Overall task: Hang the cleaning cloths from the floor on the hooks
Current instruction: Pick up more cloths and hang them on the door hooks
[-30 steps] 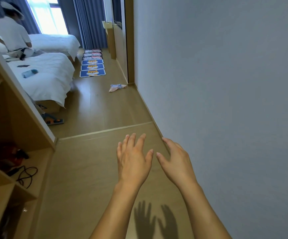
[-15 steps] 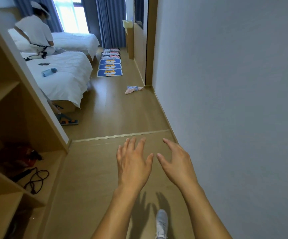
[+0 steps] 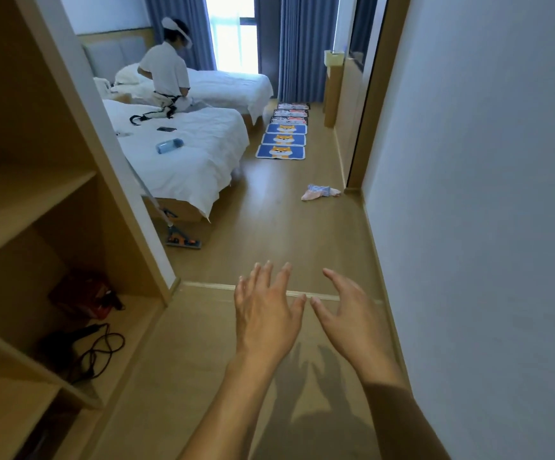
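Floor: pale wood-look floor (image 3: pixel 269 227) ran from a narrow corridor into a bedroom, with a thin threshold strip (image 3: pixel 209 286) crossing it just ahead of the hands.
Walls: a plain white wall (image 3: pixel 485 194) closed the right side; open wooden shelving (image 3: pixel 37 200) stood on the left, a black cable (image 3: pixel 103 346) coiled on a low shelf.
Room beyond: two white beds (image 3: pixel 186 154) sat under blue curtains (image 3: pixel 299 48) — a person in white (image 3: pixel 166 74) sat on the nearer one, and a blue bottle (image 3: pixel 169 146) lay on the cover.
Mats: a row of printed mats (image 3: pixel 284 137) lay on the floor beside the beds.
Mop: a flat mop head (image 3: pixel 183 241) rested at the bed's foot.
Cleaning cloths: a small crumpled heap of cleaning cloths (image 3: pixel 319 191) lay on the floor near the right-hand door frame, well apart from both hands.
Left hand: the left hand (image 3: pixel 266 310) was held out palm down, fingers spread, holding nothing.
Right hand: the right hand (image 3: pixel 346 313) was beside it, fingers spread and relaxed, also holding nothing.
Change: against the earlier frames, the view had swung left and come forward — more of the bedroom and the whole mop head showed, and the shoe seen below the arms was gone; the cloths lay in the same place.
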Tool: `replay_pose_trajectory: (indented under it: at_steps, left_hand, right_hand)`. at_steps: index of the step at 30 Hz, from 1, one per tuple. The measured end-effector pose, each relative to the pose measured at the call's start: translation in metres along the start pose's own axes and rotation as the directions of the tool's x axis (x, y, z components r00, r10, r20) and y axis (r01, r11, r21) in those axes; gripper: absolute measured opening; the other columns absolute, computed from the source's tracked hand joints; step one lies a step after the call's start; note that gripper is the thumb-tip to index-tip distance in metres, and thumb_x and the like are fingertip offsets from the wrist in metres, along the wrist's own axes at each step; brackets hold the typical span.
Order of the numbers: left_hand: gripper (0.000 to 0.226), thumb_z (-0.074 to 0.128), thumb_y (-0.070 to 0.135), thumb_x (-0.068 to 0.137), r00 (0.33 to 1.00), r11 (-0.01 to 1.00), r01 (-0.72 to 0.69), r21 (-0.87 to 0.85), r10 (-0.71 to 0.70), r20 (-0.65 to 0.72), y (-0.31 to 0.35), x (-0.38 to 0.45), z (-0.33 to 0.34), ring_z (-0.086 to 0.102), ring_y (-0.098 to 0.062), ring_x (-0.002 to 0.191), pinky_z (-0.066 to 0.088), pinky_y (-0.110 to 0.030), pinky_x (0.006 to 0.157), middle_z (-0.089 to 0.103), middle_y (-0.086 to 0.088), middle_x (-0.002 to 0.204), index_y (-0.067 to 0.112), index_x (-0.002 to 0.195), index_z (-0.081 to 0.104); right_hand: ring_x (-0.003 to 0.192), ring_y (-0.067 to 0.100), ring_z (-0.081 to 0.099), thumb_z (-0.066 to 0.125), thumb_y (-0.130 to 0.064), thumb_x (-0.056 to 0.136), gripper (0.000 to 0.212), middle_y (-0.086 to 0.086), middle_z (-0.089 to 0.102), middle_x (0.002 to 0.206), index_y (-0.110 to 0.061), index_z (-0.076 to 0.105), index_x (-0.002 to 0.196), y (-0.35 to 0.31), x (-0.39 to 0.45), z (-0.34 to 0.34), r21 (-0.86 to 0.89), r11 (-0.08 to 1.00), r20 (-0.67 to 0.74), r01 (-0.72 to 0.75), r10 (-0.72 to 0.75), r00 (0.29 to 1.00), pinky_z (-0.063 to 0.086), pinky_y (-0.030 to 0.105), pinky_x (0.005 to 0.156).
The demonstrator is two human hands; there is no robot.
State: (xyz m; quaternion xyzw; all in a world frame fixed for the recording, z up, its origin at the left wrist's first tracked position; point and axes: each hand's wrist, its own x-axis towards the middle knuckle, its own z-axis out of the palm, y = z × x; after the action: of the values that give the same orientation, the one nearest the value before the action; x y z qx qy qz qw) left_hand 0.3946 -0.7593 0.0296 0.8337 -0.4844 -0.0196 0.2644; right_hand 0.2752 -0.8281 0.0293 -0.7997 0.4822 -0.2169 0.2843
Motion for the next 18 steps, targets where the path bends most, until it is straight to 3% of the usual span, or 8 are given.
replay_pose_trajectory:
  at_steps: [6,14,18]
  left_hand:
    - [0.065,0.042,0.055,0.096,0.995,0.995,-0.010,0.096,0.000,0.104,0.005,0.065,0.035,0.000,-0.020,0.151,-0.001,-0.046,0.120,0.012,0.000,0.163,0.039,0.153,0.015]
    - [0.065,0.044,0.056,0.094,0.978,0.998,-0.062,0.009,0.059,0.201,0.013,0.178,0.087,-0.001,-0.020,0.151,-0.003,-0.047,0.120,0.012,0.001,0.163,0.040,0.152,0.018]
    - [0.066,0.046,0.056,0.094,0.975,0.990,-0.138,0.030,0.131,0.181,0.011,0.254,0.103,0.006,-0.023,0.151,0.005,-0.048,0.120,0.017,-0.001,0.162,0.038,0.152,0.020]
  right_hand:
    - [0.142,0.014,0.030,0.058,-0.043,0.093,0.060,-0.005,0.030,0.156,-0.035,0.034,0.147,0.030,0.071,0.000,-0.073,0.997,0.036,-0.010,0.012,0.999,0.030,0.033,0.112]
    - [0.144,0.017,0.026,0.057,-0.044,0.093,0.062,-0.001,0.029,0.157,-0.031,0.033,0.149,0.053,0.166,0.001,-0.121,0.987,-0.013,-0.102,0.101,0.995,0.027,0.039,0.116]
    - [0.142,0.018,0.031,0.059,-0.043,0.092,0.063,0.001,0.033,0.155,-0.029,0.034,0.148,0.049,0.236,0.003,-0.151,0.977,-0.051,-0.150,0.143,0.988,0.031,0.039,0.115]
